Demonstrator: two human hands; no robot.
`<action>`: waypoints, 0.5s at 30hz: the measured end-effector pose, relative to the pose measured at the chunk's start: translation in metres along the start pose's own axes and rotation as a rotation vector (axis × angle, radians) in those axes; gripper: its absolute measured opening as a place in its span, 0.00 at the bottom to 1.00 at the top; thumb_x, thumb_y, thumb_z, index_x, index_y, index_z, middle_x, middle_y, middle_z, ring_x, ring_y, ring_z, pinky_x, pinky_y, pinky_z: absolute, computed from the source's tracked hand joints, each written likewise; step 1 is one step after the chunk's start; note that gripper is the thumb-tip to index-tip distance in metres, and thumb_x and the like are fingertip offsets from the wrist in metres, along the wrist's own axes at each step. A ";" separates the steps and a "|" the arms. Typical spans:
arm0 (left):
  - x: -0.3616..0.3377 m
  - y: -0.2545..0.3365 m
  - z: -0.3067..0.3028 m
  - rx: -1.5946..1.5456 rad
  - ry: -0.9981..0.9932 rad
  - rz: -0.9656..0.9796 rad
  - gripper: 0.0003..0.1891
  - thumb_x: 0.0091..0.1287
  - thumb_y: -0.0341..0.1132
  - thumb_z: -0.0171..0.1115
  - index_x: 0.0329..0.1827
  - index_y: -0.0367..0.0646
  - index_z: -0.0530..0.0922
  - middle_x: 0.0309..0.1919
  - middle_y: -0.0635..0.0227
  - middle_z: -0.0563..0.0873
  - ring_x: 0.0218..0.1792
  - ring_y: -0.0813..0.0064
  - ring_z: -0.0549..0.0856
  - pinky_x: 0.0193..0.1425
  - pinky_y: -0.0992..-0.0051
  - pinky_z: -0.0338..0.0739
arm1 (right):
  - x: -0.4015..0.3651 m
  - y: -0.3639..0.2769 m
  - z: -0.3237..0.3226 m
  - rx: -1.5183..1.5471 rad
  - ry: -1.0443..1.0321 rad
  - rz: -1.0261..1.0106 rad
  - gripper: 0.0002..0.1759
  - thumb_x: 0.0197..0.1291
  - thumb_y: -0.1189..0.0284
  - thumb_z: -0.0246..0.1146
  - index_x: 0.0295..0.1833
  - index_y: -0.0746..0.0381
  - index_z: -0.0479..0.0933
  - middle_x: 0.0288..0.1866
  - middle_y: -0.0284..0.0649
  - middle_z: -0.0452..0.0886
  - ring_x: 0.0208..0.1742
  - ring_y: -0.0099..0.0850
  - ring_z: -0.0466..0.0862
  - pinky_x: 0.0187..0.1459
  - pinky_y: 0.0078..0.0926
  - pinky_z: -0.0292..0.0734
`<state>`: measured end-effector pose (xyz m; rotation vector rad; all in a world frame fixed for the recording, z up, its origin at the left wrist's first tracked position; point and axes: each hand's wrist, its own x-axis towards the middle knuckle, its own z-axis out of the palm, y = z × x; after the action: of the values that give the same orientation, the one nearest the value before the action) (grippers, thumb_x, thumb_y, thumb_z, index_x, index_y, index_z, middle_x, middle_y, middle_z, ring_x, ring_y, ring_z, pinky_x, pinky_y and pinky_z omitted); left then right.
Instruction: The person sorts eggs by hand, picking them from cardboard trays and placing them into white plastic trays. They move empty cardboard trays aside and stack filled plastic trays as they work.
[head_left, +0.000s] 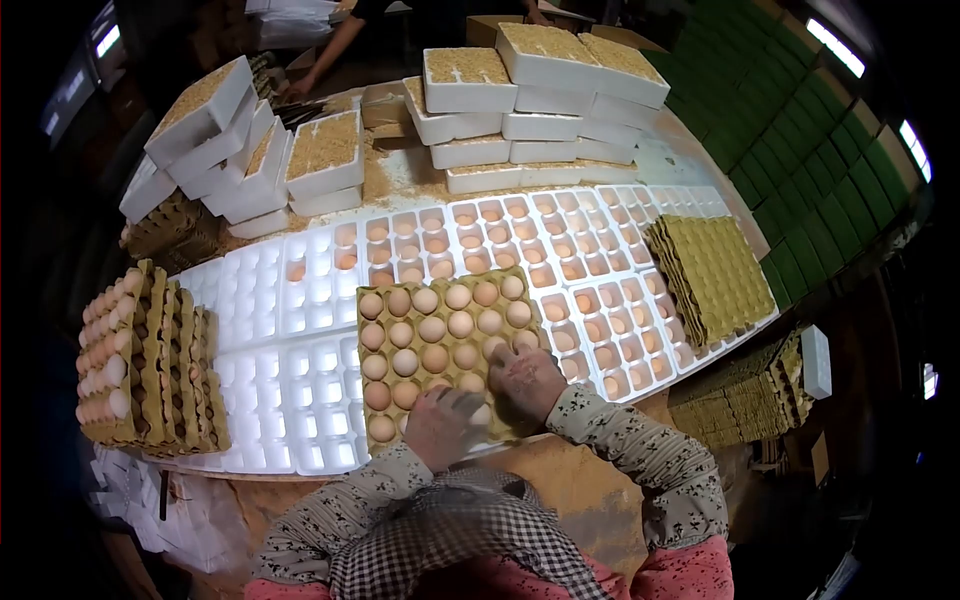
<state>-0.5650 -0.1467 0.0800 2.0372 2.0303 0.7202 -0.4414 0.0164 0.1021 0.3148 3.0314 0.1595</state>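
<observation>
A pulp egg tray (372, 350) filled with rows of brown and pale eggs (434, 357) lies in front of me, on top of white foam trays. My left hand (445, 425) is over the tray's near rows, its fingers curled down onto eggs there. At the tray's right side, my right hand (527, 383) has its fingers bent around eggs; the fingertips of both hands are partly hidden. Right of the pulp tray, white foam trays (620, 335) hold eggs in their cells. Those on the left, such as the foam tray (325, 400), show bare cells.
Stacked pulp trays of eggs (150, 365) stand at the left edge, and a pile of egg-free pulp trays (712, 275) lies at the right. Foam boxes (540, 125) topped with a sawdust-like filling are stacked at the back. Another person's arm (335, 50) reaches in behind them.
</observation>
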 end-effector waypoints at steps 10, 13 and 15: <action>0.045 -0.011 0.008 0.395 -0.261 0.017 0.16 0.60 0.43 0.61 0.46 0.44 0.78 0.43 0.61 0.80 0.42 0.63 0.83 0.43 0.64 0.79 | 0.021 0.042 -0.015 0.322 0.012 0.109 0.12 0.59 0.61 0.57 0.41 0.55 0.81 0.49 0.39 0.78 0.47 0.38 0.82 0.41 0.36 0.77; 0.051 -0.013 0.013 0.382 -0.305 -0.006 0.16 0.61 0.43 0.60 0.47 0.45 0.78 0.42 0.60 0.82 0.44 0.63 0.83 0.46 0.64 0.78 | 0.049 0.026 0.011 -0.033 0.036 0.010 0.11 0.56 0.64 0.55 0.37 0.54 0.81 0.44 0.38 0.78 0.43 0.34 0.82 0.36 0.36 0.77; 0.046 -0.013 -0.022 0.216 -0.293 -0.130 0.17 0.61 0.43 0.62 0.48 0.45 0.78 0.43 0.60 0.83 0.46 0.62 0.83 0.47 0.64 0.78 | 0.052 0.035 0.000 -0.039 -0.120 -0.083 0.10 0.55 0.61 0.59 0.37 0.53 0.81 0.44 0.37 0.78 0.42 0.35 0.83 0.37 0.36 0.77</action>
<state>-0.5889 -0.1059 0.1024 1.9555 2.1144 0.1710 -0.4848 0.0608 0.1023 0.1874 2.9124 0.1870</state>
